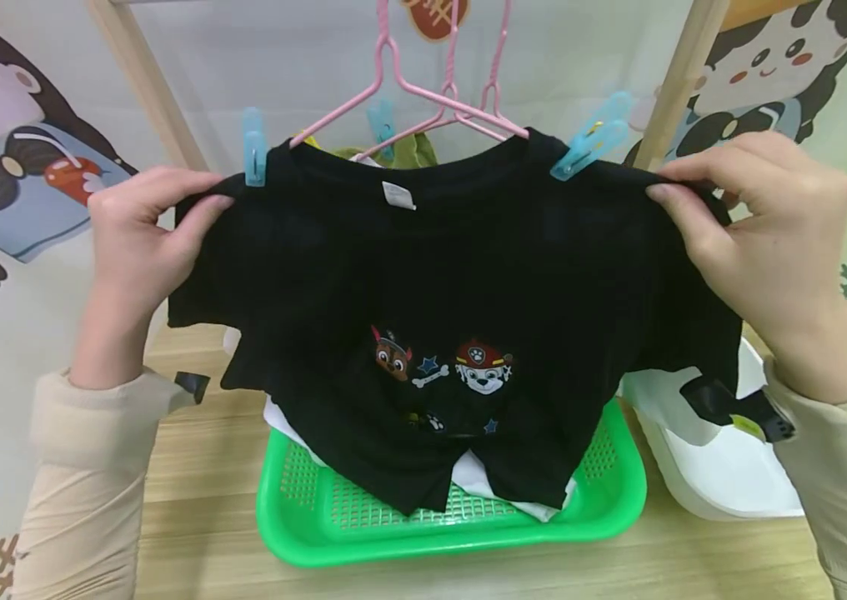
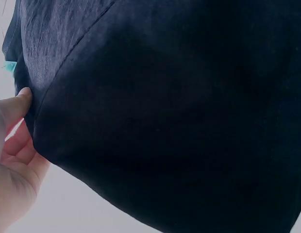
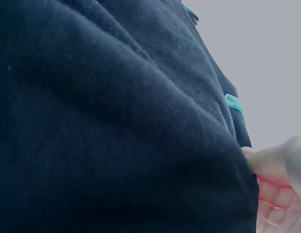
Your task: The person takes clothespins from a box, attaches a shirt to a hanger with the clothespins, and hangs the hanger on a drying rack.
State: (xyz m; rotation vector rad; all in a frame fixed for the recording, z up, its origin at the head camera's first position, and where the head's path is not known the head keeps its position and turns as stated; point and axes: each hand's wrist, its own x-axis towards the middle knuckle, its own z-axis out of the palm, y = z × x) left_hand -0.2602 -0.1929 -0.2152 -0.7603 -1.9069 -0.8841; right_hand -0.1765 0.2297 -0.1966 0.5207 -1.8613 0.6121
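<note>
A black T-shirt (image 1: 461, 275) hangs on a pink hanger (image 1: 423, 92), held at each shoulder by a blue clothespin (image 1: 253, 148). The left hand (image 1: 142, 242) pinches the left sleeve edge, thumb on top, and the right hand (image 1: 761, 225) pinches the right one, the two well apart. The shirt's hem reaches into a green basket (image 1: 363, 533) on the wooden counter (image 1: 198, 467).

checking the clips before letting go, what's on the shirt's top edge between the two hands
In the head view, between the left hand and right hand, the black t-shirt carries two blue clothespins, pink hangers and a white neck label.
</note>
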